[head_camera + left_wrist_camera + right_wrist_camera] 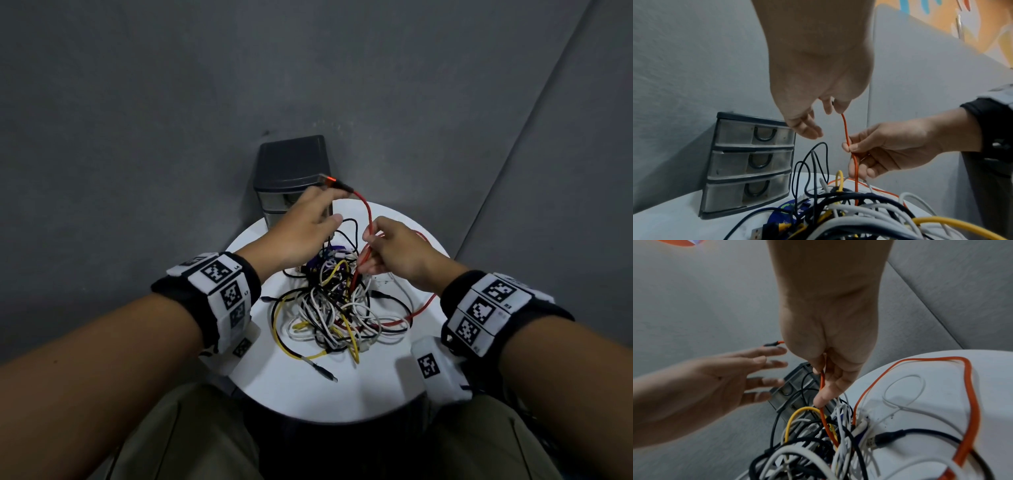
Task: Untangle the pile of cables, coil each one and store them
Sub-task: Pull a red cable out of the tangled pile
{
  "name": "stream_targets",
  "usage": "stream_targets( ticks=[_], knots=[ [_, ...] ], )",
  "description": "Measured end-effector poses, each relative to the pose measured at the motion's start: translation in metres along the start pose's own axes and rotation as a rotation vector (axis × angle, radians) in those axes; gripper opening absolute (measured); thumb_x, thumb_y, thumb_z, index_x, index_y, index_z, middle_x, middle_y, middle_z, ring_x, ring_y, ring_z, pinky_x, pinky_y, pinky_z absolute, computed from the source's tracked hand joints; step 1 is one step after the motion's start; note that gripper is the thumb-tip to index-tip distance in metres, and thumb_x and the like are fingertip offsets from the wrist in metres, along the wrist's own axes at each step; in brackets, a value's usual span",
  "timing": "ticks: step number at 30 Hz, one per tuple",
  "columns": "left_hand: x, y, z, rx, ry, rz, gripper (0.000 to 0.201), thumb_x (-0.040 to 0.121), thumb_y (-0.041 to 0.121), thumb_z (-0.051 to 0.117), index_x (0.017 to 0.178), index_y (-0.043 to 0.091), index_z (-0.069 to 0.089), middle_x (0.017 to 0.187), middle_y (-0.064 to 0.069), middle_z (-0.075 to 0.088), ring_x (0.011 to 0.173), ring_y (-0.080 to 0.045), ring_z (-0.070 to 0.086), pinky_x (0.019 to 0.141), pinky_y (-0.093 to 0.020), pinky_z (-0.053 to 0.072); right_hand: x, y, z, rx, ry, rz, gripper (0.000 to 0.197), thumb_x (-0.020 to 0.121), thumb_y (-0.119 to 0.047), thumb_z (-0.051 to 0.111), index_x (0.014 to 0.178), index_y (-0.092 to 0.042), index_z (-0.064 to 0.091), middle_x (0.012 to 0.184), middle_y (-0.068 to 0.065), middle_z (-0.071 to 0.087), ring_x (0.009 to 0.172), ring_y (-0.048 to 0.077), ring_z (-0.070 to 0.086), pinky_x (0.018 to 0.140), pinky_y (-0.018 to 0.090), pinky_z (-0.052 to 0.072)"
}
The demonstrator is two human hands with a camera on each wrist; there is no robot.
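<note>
Left hand [301, 226] pinches the red cable [368, 219] near its plug, other fingers loose; right hand [394, 250] pinches it lower, above the cable pile [335, 308] on the desk [359, 394].

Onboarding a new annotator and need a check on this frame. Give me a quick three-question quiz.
1. True or false: the left hand and the right hand both hold the red cable.
2. How many drawers does the drawer unit have? A) two B) three C) four
3. Which hand holds the red cable nearer its plug?

Key: 1 true; 2 B; 3 the left hand, which pinches it just below the plug, while the right hand pinches it lower, just above the pile.
</note>
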State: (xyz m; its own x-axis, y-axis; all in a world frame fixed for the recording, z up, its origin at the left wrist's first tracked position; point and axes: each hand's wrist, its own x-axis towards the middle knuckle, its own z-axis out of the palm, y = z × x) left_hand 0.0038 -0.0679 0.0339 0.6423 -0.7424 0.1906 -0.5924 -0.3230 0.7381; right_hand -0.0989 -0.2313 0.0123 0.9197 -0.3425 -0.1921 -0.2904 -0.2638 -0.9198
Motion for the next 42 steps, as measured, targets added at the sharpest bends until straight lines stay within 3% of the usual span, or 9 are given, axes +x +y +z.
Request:
stream_targets(
  ticks=[13,18,21,24,26,28,33,36,42],
  knots=[
    [0.008,0.054,-0.003,-0.385,0.116,0.029,0.020,0.108,0.018,0.042,0.103,0.014,0.060,0.073,-0.002,0.064,0.055,-0.017,0.057,0.059,-0.029,0.042,-0.007,-0.008,0.001,-0.465,-0.134,-0.223,0.017,0.100,-0.010,0.053,0.109,-0.012,0.067,0.087,0.009,0.075,0.080,0.023,0.074,0.080,0.040,0.060],
    [0.015,0.063,-0.004,-0.507,0.269,0.049,0.018,0.109,0.016,0.037,0.100,0.017,0.052,0.073,-0.008,0.066,0.056,-0.022,0.066,0.050,-0.024,0.044,-0.010,0.000,-0.020,-0.621,-0.021,-0.279,0.030,0.081,0.001,0.056,0.071,-0.026,0.065,0.073,-0.006,0.068,0.072,0.015,0.061,0.067,0.027,0.045],
    [0.020,0.058,0.000,-0.433,0.114,0.029,0.024,0.107,0.012,0.043,0.129,0.019,0.047,0.106,-0.008,0.070,0.083,-0.020,0.070,0.067,-0.025,0.049,-0.020,0.007,-0.019,-0.795,-0.358,-0.196,0.039,0.079,-0.001,0.061,0.057,-0.032,0.070,0.063,-0.020,0.067,0.069,-0.001,0.059,0.074,0.019,0.047],
    [0.017,0.046,0.005,-0.260,-0.239,0.004,0.087,0.102,0.016,0.057,0.160,0.037,-0.004,0.130,0.004,0.064,0.104,-0.017,0.069,0.082,-0.027,0.051,-0.023,0.024,-0.010,-0.912,-0.461,-0.207,0.023,0.081,-0.006,0.062,0.072,-0.023,0.076,0.056,-0.023,0.061,0.062,0.003,0.054,0.071,0.025,0.050],
    [0.007,0.038,0.012,-0.139,-0.416,0.001,0.101,0.101,0.018,0.060,0.155,0.042,-0.022,0.126,0.004,0.067,0.099,-0.011,0.070,0.086,-0.026,0.052,-0.021,0.034,-0.005,-0.896,-0.456,-0.247,0.016,0.083,-0.012,0.066,0.082,-0.022,0.078,0.058,-0.020,0.061,0.061,0.005,0.053,0.068,0.026,0.051],
    [-0.003,0.028,0.021,-0.012,-0.449,0.030,0.093,0.099,0.016,0.061,0.159,0.035,-0.008,0.112,0.000,0.071,0.094,-0.015,0.069,0.088,-0.033,0.054,-0.020,0.038,0.001,-0.866,-0.452,-0.286,0.014,0.085,-0.015,0.069,0.080,-0.024,0.077,0.061,-0.018,0.062,0.060,0.005,0.054,0.064,0.022,0.047],
    [-0.019,-0.002,0.031,0.406,-0.531,0.121,0.013,0.091,0.016,0.061,0.094,0.027,0.065,0.085,0.006,0.066,0.081,-0.016,0.059,0.077,-0.038,0.050,-0.014,0.043,0.013,-0.871,-0.479,-0.265,0.014,0.082,-0.013,0.075,0.080,-0.027,0.079,0.076,-0.010,0.072,0.071,0.006,0.061,0.070,0.023,0.049],
    [-0.020,-0.016,0.034,0.493,-0.503,0.101,0.031,0.083,0.031,0.055,0.057,0.014,0.052,0.064,-0.005,0.057,0.067,-0.025,0.053,0.066,-0.044,0.049,-0.013,0.041,0.021,-0.911,-0.434,-0.213,0.008,0.082,-0.017,0.076,0.081,-0.024,0.079,0.079,-0.001,0.072,0.073,0.016,0.060,0.069,0.025,0.046],
    [-0.018,-0.022,0.034,0.573,-0.486,0.085,0.041,0.079,0.037,0.060,0.051,0.011,0.045,0.061,-0.010,0.058,0.065,-0.025,0.053,0.068,-0.040,0.050,-0.017,0.040,0.047,-1.092,-0.307,-0.200,0.013,0.094,-0.021,0.059,0.085,-0.021,0.051,0.081,0.002,0.049,0.076,0.023,0.048,0.070,0.032,0.043]
  ],
)
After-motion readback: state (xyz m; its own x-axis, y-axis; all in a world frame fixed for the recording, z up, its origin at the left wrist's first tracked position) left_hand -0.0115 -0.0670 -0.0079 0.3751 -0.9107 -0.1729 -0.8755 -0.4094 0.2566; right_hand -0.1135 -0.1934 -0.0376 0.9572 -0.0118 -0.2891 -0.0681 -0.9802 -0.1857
